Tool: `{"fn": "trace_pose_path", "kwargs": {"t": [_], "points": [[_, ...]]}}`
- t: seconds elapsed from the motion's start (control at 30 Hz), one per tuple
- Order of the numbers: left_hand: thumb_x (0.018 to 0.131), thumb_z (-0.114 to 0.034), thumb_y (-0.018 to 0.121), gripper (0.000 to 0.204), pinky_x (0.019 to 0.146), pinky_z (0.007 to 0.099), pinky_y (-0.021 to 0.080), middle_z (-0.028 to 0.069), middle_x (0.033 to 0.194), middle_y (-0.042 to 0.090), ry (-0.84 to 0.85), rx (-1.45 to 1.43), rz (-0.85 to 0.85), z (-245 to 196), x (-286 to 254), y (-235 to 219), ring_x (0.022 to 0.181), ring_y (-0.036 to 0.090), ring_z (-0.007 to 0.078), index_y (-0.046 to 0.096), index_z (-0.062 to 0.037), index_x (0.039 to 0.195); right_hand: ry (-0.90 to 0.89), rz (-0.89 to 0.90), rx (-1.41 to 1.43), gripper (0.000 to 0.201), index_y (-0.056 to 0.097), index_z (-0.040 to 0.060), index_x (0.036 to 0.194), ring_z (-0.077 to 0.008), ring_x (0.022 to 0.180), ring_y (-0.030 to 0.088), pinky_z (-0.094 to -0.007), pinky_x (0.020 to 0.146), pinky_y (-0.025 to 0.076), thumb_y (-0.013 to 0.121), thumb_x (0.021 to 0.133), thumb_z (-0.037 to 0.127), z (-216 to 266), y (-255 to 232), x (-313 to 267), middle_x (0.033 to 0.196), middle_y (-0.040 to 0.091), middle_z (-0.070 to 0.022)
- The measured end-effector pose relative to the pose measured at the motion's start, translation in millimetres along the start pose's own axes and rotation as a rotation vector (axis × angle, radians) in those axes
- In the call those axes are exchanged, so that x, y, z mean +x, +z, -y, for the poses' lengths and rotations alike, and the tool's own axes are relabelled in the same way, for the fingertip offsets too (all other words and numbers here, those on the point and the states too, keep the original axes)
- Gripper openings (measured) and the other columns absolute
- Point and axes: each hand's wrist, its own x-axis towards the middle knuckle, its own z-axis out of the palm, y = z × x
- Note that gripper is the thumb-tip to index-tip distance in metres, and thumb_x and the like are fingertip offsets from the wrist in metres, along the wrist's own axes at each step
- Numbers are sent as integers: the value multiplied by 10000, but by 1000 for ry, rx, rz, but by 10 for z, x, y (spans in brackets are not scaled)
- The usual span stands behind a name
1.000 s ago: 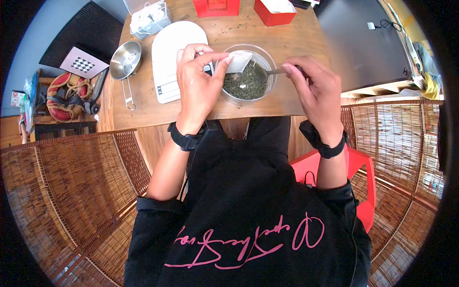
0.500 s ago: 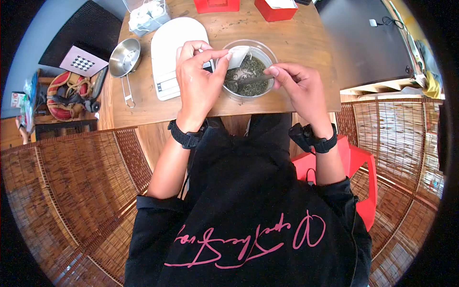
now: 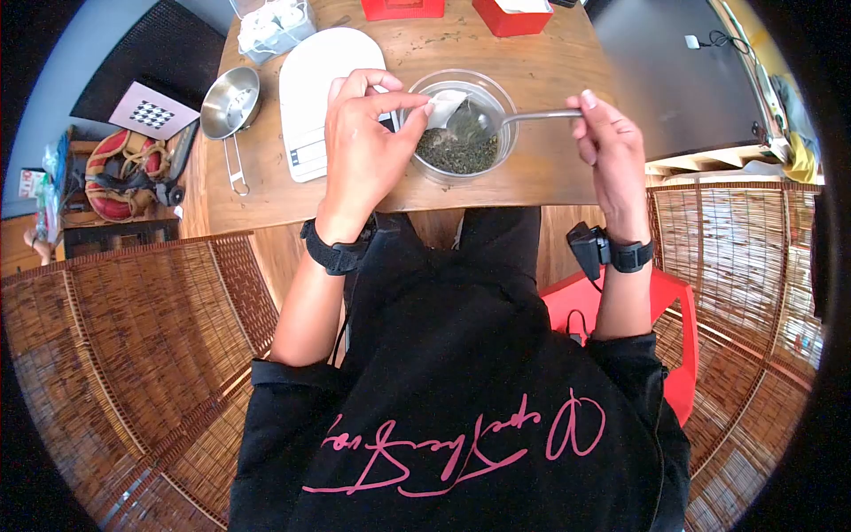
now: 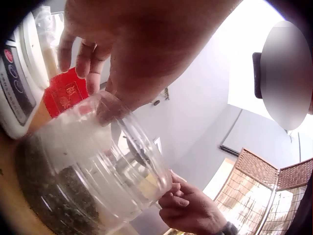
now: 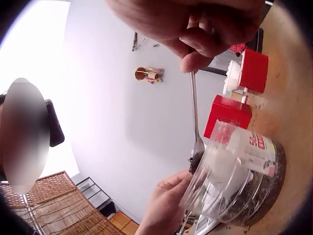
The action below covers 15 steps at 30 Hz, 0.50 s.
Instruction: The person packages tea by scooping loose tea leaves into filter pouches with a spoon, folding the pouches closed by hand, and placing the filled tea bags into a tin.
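Observation:
A clear round tub holds dark green dried leaves. My left hand pinches a small white pouch between thumb and index finger, over the tub's left side. From the right, my right hand holds a metal spoon by the end of its handle; its bowl is at the pouch's right side. Dark leaves lie in the spoon in the right wrist view. Left of the tub is a white scale, partly behind my left hand.
A steel pan with a long wire handle sits at the table's left. Behind it stands a clear box of white bundles. Two red boxes are at the far side. A black surface lies to the right.
The spoon dipped low into the tub's leaves, then came up beside the pouch. My right hand moved in to the left, then back out to the right. My left hand stayed nearly in place.

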Motion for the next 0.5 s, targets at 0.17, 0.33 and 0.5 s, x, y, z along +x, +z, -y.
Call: {"fn": "trace_pose_path", "kwargs": {"t": [0.17, 0.33, 0.5], "points": [[776, -133, 834, 143, 855, 348, 479, 45, 1040, 662, -15, 86, 75, -94, -14, 0, 918, 561, 222, 837, -126, 920, -108, -84, -29, 300, 765, 44, 1059, -1, 538, 382, -191, 494, 257, 650, 1024, 319, 180, -15, 32, 713, 605, 69], [762, -121, 821, 107, 820, 385, 506, 54, 1047, 671, -18, 104, 56, -110, -7, 17, 958, 564, 260, 834, -118, 868, -222, -83, -152, 248, 783, 55, 1036, 19, 568, 394, -182, 504, 274, 673, 1014, 276, 240, 128, 41, 716, 616, 71], [769, -139, 831, 135, 860, 361, 484, 44, 1060, 679, -48, 103, 72, -124, -26, 1, 918, 562, 228, 837, -124, 903, -329, -85, -269, 242, 790, 43, 1024, 14, 601, 447, -180, 525, 303, 679, 1010, 258, 322, 243, 50, 726, 645, 50]]}}
